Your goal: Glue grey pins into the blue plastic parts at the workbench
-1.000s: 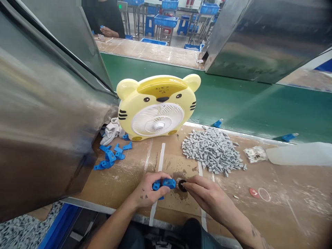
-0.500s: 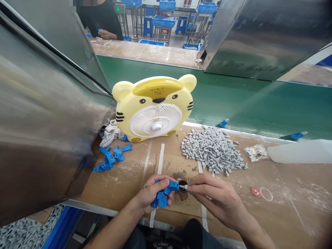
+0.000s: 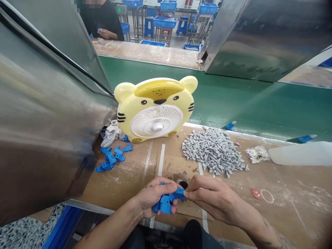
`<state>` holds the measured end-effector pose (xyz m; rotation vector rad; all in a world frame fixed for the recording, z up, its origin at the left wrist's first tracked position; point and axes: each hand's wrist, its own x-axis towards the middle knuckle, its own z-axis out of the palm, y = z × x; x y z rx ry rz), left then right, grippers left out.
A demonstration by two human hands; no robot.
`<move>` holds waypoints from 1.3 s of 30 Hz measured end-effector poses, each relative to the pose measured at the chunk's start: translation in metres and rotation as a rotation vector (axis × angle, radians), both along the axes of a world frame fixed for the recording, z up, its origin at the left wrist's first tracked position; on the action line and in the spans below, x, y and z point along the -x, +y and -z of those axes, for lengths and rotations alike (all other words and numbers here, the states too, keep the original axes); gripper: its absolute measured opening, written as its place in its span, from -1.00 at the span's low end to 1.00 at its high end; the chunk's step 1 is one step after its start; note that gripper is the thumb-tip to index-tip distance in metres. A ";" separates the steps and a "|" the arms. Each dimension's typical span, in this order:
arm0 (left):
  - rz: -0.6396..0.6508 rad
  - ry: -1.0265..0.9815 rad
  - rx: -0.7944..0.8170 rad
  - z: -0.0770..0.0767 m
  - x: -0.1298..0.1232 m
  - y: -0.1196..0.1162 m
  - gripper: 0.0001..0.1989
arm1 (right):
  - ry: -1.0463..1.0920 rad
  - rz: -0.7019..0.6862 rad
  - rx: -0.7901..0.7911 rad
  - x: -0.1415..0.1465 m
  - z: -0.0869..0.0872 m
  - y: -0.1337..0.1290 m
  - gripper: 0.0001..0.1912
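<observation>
Several blue plastic pieces [image 3: 165, 204] are gripped in my left hand [image 3: 158, 193], with one piece pointing right between thumb and fingers. My right hand [image 3: 211, 195] pinches a small grey piece [image 3: 184, 193], mostly hidden by the fingertips, against the right end of that blue piece. Just behind the hands, a small round dark pot [image 3: 183, 184] is partly covered by my right hand. Beyond it lies a heap of small grey pieces [image 3: 214, 150]. More loose blue pieces [image 3: 111, 158] are on the cardboard to the left.
A yellow animal-faced fan [image 3: 158, 107] stands behind the work spot. Behind it runs a green conveyor belt [image 3: 246, 100], bearing two blue pieces with grey tips [image 3: 230, 126]. Metal housings [image 3: 46, 121] flank the bench. A clear bag [image 3: 257, 153] lies right; a co-worker [image 3: 101, 20] sits across.
My right hand has brought the grey piece from beside the dark pot to the end of the blue piece. The two blue pieces on the belt have shifted right.
</observation>
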<state>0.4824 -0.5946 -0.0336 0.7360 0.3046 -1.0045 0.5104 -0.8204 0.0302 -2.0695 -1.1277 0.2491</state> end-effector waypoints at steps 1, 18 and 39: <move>-0.007 0.005 0.003 0.002 -0.001 -0.002 -0.54 | 0.005 0.003 -0.003 -0.003 0.001 0.001 -0.81; -0.523 0.019 -0.008 0.015 -0.032 0.037 -0.55 | -0.195 0.575 0.448 -0.258 0.035 -0.029 -0.85; -0.399 -0.372 -0.342 0.033 -0.020 0.026 -0.46 | -0.189 0.251 0.737 -0.207 0.062 -0.034 -0.84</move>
